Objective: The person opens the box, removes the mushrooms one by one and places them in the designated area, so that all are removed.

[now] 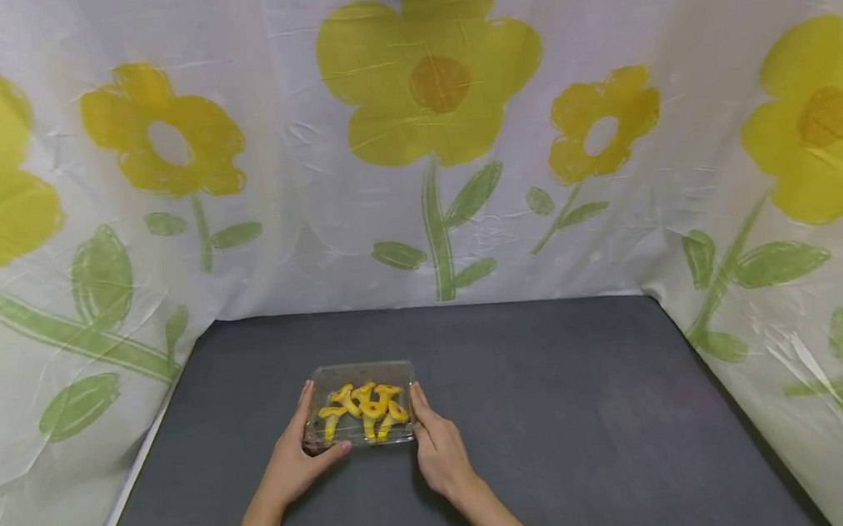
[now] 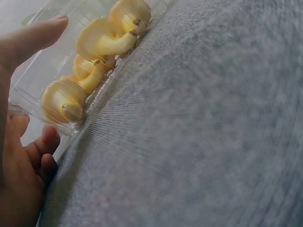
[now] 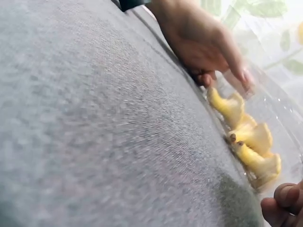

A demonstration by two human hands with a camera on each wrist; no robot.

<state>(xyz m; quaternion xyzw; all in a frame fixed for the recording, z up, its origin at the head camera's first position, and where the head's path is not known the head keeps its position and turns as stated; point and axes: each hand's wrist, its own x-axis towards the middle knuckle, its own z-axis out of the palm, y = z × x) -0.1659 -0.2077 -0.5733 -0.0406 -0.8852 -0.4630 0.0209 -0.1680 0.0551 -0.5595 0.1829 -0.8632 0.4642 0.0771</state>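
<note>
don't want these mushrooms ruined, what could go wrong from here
The clear container, with the left hand and right hand at opposite sides, might slip if either grip loosens. Squeezing too hard could bend it. If it tips, the yellow mushrooms inside may slide together and bruise.

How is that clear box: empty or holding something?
Not empty: several yellow mushroom-shaped pieces show through the clear box, with bare space around them.

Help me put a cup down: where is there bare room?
The widest bare patch of table lies between the right hand and the curtain on the right. Another runs from the clear box back to the curtain; a smaller one borders the left hand. Crowded: the box, hands at both sides.
</note>
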